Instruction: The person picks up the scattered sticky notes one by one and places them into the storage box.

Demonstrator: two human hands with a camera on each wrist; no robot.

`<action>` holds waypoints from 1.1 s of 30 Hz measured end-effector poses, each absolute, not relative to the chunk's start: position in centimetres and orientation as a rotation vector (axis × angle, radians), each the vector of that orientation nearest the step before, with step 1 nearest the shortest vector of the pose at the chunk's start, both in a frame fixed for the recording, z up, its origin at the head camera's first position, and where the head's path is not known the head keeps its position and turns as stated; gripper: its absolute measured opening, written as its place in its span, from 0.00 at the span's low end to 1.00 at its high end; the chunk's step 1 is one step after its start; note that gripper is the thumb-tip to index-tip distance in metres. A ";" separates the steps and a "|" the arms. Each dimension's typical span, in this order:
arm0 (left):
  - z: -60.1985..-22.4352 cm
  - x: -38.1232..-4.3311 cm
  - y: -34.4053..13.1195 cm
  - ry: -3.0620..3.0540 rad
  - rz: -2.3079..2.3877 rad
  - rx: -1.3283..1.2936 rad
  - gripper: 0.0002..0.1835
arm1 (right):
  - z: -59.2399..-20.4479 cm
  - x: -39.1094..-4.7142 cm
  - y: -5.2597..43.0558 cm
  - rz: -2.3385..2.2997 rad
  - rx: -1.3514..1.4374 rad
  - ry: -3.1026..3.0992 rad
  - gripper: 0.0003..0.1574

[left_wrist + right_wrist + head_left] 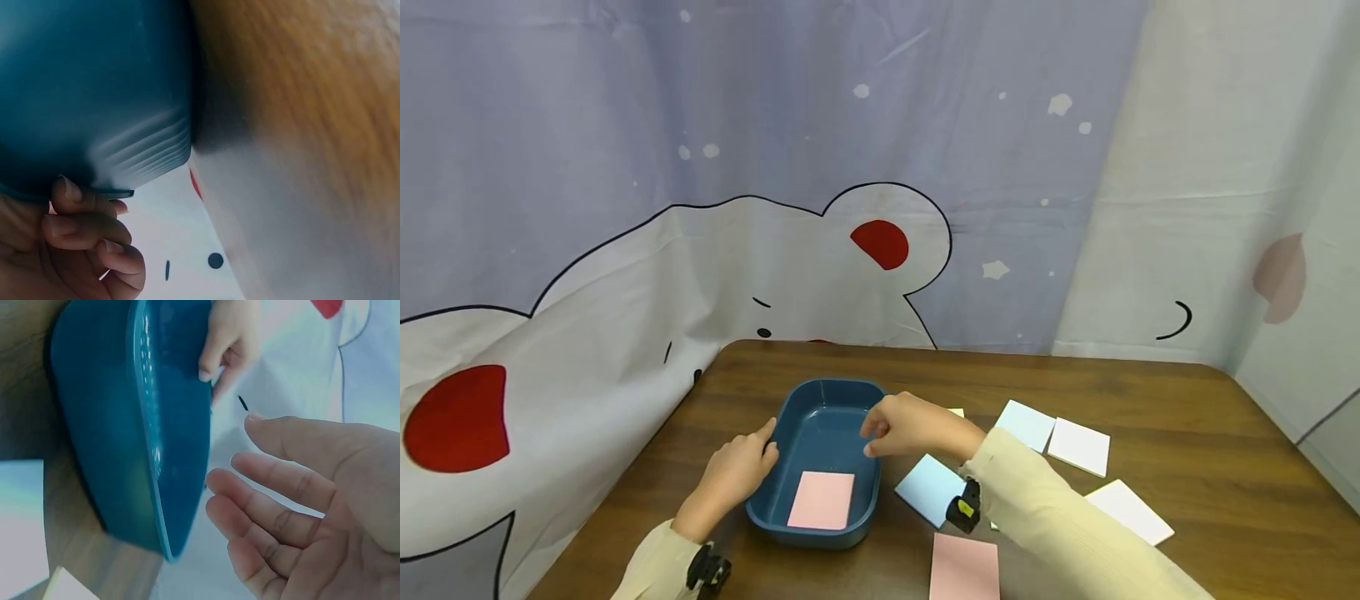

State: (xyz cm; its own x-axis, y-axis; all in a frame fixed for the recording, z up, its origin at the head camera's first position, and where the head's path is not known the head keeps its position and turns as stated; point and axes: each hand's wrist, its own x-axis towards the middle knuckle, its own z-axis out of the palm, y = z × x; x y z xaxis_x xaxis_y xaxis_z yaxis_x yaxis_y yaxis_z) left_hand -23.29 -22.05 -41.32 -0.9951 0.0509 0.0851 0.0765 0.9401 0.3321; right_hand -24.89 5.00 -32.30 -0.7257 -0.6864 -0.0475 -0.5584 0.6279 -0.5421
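Right hand (913, 427): fingers loosely curved and spread a little apart, holding nothing; they hang above the right-hand side of the bin, palm in plain sight of the right wrist view.
Left hand (733, 475): fingers bent about the bin's left rim, gripping it, the index fingertip at the edge and the thumb toward the inside.
Blue bin (820, 442): upright on the counter, between the two hands, its open top facing up.
Pink pad in the bin (822, 500): flat on the bottom, at the end nearer the person.
Light blue pad (927, 487): on the counter just right of the bin, turned cornerwise, partly behind the right wrist.
Front pink pad (965, 568): near the person, right of the bin, cut off by the lower picture edge.
Yellow pad (957, 412): only a small corner shows beyond the right hand.
Far light blue pad (1026, 423): beyond the right forearm.
Far white pad (1079, 447): just beside that blue one.
Near white pad (1131, 510): next to the right sleeve (1060, 525), partly covered by it.
Counter (1210, 442): brown, wood-grained.
Curtain (1022, 167): behind the counter, lavender and white, with cartoon shapes.
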 end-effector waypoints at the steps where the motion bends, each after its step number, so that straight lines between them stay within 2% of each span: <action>1: -41.3 -23.3 -22.0 -3.021 -0.524 -0.096 0.29 | -32.2 -24.8 5.6 -0.754 -1.022 2.604 0.14; 6: -41.5 -23.3 -22.0 -3.018 -0.531 -0.099 0.28 | -31.6 -24.4 9.0 -0.762 -1.026 2.628 0.14; 13: -41.5 -23.2 -22.1 -3.020 -0.555 -0.081 0.29 | -31.3 -24.1 14.2 -0.710 -0.978 2.689 0.21; 18: -41.3 -23.2 -21.9 -3.023 -0.555 -0.081 0.29 | -31.4 -23.8 17.8 -0.734 -0.919 2.722 0.21; 24: -41.2 -23.2 -21.9 -3.027 -0.553 -0.085 0.29 | -32.9 -23.4 21.3 -0.708 -0.783 2.777 0.19; 33: -41.2 -23.2 -22.0 -3.026 -0.556 -0.085 0.29 | -36.1 -23.3 27.4 -0.699 -0.583 2.798 0.22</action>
State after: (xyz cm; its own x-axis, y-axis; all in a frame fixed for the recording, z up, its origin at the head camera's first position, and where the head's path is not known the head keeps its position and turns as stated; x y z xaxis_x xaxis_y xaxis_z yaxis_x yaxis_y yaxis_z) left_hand -23.19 -21.97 -41.24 -0.9965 0.0426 0.0723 0.0655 0.9333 0.3530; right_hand -23.28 27.42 -36.07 -0.9024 -0.4203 -0.0952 -0.3261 0.8104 -0.4867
